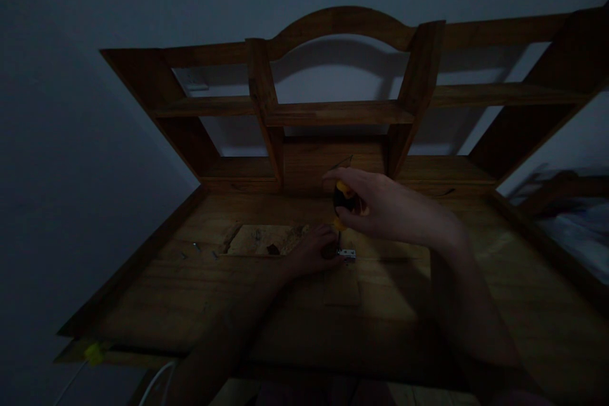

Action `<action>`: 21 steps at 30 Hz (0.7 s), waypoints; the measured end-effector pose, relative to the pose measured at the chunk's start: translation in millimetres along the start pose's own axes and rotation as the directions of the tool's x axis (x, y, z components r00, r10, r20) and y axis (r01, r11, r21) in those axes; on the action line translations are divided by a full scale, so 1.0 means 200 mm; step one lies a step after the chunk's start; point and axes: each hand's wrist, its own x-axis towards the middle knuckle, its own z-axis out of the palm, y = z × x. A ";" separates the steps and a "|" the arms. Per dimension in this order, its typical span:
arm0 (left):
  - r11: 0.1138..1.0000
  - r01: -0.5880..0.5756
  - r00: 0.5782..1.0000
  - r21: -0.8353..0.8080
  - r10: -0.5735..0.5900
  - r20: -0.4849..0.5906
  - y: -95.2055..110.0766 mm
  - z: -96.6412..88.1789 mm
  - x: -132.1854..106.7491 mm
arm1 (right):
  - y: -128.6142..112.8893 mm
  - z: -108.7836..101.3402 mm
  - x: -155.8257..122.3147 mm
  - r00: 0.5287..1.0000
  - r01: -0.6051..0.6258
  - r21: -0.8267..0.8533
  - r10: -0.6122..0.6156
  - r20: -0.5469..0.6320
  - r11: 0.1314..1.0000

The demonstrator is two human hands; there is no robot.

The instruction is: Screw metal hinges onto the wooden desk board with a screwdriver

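My right hand (pixel 380 206) is wrapped round the black-and-yellow handle of a screwdriver (pixel 343 202), which stands upright with its tip down on a small metal hinge (pixel 347 254). The hinge lies on the wooden desk top (pixel 428 279) beside a light rectangular wooden panel (pixel 266 239). My left hand (pixel 311 252) rests curled on the desk right at the hinge and the screwdriver tip. Whether its fingers pinch anything is hidden in the dim light.
A wooden hutch (pixel 337 114) with shelves and an arched top rises at the back of the desk. A few small screws (pixel 196 246) lie left of the panel. A white cable (pixel 157 377) and a yellow bit (pixel 94 353) sit at the near left edge.
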 end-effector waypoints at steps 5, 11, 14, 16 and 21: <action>0.999 0.042 0.999 0.013 -0.042 0.008 0.01 0.00 0.00 | -0.01 0.00 -0.01 1.000 -0.011 -0.013 0.011 0.013 1.000; 0.999 0.034 0.999 -0.006 -0.034 0.000 0.02 -0.01 0.00 | -0.03 -0.01 0.00 0.999 -0.030 -0.031 0.031 0.021 0.999; 0.999 0.032 0.999 -0.014 -0.032 0.010 0.02 -0.01 0.00 | -0.03 -0.01 -0.01 1.000 0.016 -0.014 -0.016 0.006 1.000; 0.999 0.036 0.999 -0.005 -0.036 0.016 0.01 -0.01 0.01 | -0.03 0.00 0.00 1.000 0.022 -0.025 -0.022 -0.005 0.999; 1.000 0.015 1.000 -0.002 -0.015 0.003 0.01 0.00 0.01 | -0.02 0.01 0.02 0.998 -0.054 -0.102 0.052 -0.022 0.993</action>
